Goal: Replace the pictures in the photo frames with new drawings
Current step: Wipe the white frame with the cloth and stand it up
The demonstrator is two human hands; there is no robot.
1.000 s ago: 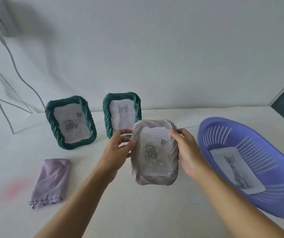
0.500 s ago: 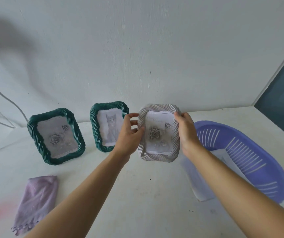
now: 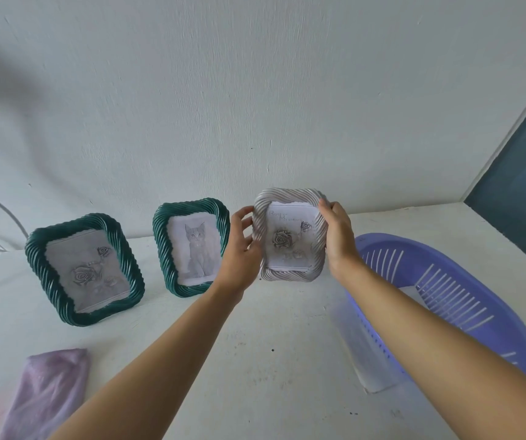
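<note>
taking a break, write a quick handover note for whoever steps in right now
Left hand and right hand each grip a side of the white frame, upright, rose drawing inside, just right of the green cat frame.
It and the green rose frame stand on the table by the wall; purple basket at right.
Done: all three frames hold a picture.
Left: set the white frame down and let go; which pictures are new, I cannot tell.

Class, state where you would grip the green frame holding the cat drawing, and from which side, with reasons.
Grip the green cat frame by its two long side edges, coming from the front. It stands upright facing the camera; the ridged rim likely gives purchase, sparing the drawing.
</note>
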